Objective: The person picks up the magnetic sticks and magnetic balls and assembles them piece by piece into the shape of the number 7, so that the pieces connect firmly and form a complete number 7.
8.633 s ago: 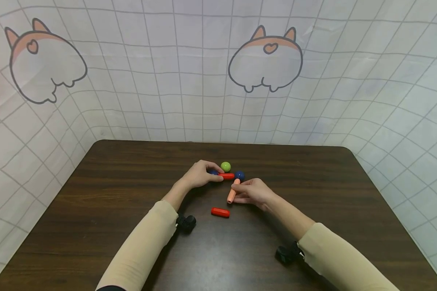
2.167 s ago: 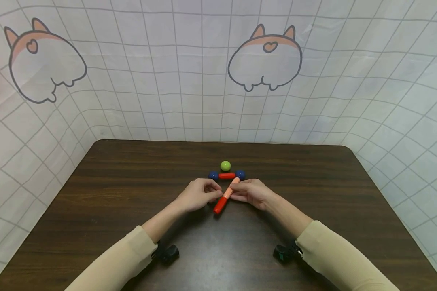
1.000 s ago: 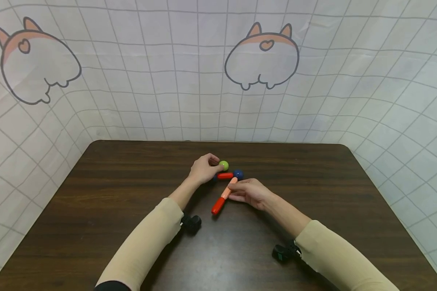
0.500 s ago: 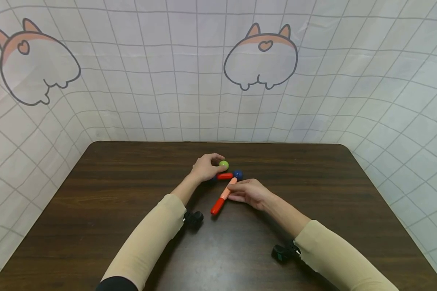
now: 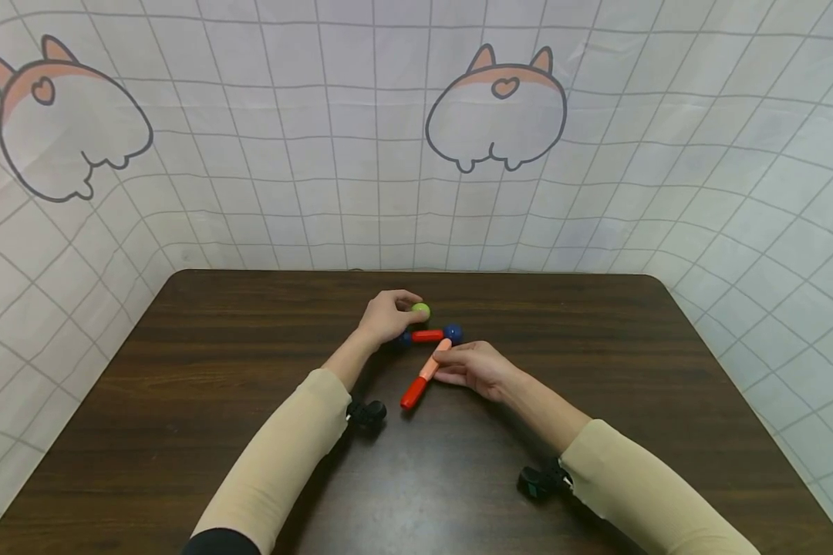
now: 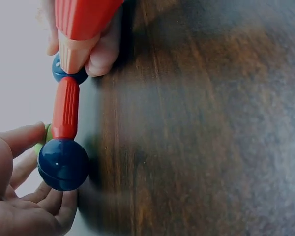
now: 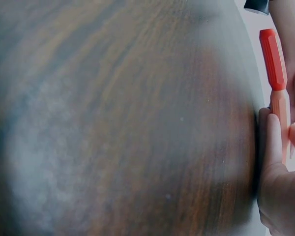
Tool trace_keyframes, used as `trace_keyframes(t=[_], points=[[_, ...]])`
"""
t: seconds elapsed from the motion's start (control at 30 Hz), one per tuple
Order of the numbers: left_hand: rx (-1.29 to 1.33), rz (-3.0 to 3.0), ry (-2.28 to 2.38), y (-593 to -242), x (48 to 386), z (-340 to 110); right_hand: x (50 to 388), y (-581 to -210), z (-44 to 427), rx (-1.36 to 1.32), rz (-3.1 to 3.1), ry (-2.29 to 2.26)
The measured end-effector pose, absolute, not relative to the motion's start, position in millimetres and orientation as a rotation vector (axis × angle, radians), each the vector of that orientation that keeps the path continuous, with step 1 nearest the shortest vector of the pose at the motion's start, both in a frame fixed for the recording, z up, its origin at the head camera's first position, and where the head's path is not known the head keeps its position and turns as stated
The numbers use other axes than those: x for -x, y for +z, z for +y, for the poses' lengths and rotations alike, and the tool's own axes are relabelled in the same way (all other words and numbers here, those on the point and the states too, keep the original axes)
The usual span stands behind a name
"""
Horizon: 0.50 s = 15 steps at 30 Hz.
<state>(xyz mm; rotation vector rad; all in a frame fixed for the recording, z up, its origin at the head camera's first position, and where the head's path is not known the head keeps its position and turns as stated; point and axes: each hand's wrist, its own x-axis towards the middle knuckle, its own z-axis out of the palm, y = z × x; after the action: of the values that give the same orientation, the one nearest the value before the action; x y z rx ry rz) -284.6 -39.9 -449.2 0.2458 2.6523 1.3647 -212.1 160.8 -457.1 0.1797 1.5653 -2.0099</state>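
Note:
My left hand point(image 5: 383, 317) pinches a small lime-green ball point(image 5: 422, 311) between thumb and fingers, beyond a red rod point(image 5: 427, 336). That rod joins two dark blue balls, the right one point(image 5: 453, 333) plain to see and the left one point(image 6: 64, 166) close in front of my left hand in the left wrist view. My right hand point(image 5: 479, 368) pinches an orange rod point(image 5: 435, 361), whose far end meets the right blue ball. A second red rod point(image 5: 413, 393) sits end to end with the orange one, pointing toward me. The green ball is mostly hidden in the left wrist view.
The pieces lie around the middle of a dark wood-grain table point(image 5: 250, 339). A white gridded curtain point(image 5: 382, 154) with cartoon prints surrounds its back and sides. Black wrist cameras point(image 5: 368, 414) hang under both sleeves.
The loose red rod has been joined to the orange rod. My left hand went from the blue ball to the rods, then to the green ball, now shifted slightly left. The right hand keeps its hold.

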Motion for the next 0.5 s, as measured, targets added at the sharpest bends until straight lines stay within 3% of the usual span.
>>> trace_keyframes(t=[0.5], points=[[-0.192, 2.622, 1.519, -449.1, 281.7, -49.4, 213.5, -458.4, 160.7, -0.177, 1.584, -1.998]])
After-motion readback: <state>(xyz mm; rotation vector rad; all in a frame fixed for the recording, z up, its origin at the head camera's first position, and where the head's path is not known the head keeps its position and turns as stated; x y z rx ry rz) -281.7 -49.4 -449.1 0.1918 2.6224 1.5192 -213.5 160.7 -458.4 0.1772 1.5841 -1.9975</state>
